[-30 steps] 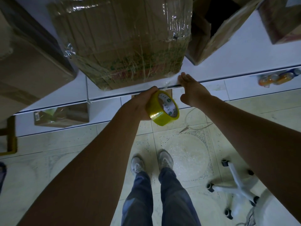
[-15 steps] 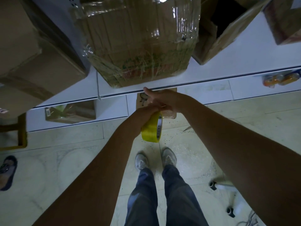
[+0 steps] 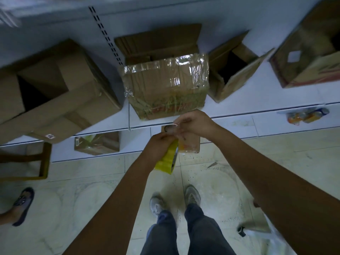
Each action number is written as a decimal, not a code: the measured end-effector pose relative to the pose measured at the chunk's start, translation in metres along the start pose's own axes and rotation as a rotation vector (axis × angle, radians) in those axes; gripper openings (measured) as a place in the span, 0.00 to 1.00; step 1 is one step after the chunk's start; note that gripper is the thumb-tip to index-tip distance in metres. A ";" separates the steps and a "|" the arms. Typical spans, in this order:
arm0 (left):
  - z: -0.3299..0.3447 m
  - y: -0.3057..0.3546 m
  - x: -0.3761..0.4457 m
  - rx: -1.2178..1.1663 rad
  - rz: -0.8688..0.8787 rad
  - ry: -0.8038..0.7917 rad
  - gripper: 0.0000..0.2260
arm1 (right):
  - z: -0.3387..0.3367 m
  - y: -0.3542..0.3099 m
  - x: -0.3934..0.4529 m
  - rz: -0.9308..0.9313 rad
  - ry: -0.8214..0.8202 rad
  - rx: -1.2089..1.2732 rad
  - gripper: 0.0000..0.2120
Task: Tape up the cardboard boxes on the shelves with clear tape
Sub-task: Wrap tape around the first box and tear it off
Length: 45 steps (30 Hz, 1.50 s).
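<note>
Right hand (image 3: 191, 124) lifted, pinching tape end above roll (image 3: 168, 159); left hand (image 3: 160, 144) grips roll.

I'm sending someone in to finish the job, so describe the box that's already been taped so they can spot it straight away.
Look at the white shelf running across the wall. Among the row of cardboard boxes on it, find the taped box in the middle, just above the right hand. Unlike its bare, open neighbours, it is wrapped in shiny, crinkled clear tape.

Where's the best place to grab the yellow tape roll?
Judging by its pose, grip the tape roll across its yellow outer band, from the upper left, as the left hand does. It hangs edge-on, and the right hand pinches the loose end above it.
</note>
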<state>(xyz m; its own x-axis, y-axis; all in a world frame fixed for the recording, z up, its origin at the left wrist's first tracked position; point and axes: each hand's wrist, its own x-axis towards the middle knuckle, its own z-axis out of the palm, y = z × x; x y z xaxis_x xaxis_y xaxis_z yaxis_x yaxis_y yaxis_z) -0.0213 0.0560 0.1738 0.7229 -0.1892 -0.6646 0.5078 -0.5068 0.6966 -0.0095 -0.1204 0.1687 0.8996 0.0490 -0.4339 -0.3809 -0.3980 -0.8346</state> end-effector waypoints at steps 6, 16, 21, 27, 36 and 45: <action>-0.023 0.048 -0.071 0.082 0.188 -0.006 0.07 | -0.038 -0.080 -0.056 -0.102 -0.009 -0.066 0.05; -0.102 0.088 -0.164 0.107 0.477 0.008 0.06 | -0.035 -0.228 -0.157 -0.424 0.276 -0.439 0.08; -0.141 0.114 -0.208 -0.034 0.671 0.008 0.07 | -0.029 -0.296 -0.194 -0.622 0.448 -0.550 0.07; -0.190 0.156 -0.257 -0.031 0.824 0.011 0.13 | -0.030 -0.349 -0.223 -0.797 0.664 -0.617 0.07; -0.287 0.253 -0.296 0.322 1.200 1.028 0.30 | -0.078 -0.398 -0.218 -0.944 0.736 -0.622 0.07; -0.285 0.351 -0.239 0.612 1.097 0.857 0.25 | -0.137 -0.440 -0.174 -0.981 0.546 -0.477 0.06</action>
<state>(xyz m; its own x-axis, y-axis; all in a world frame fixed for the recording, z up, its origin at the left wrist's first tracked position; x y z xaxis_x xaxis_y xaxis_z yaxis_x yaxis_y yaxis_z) 0.1179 0.1628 0.6538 0.7572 -0.2718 0.5939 -0.5558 -0.7457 0.3675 0.0304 -0.0790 0.6579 0.7765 0.1722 0.6062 0.5240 -0.7108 -0.4692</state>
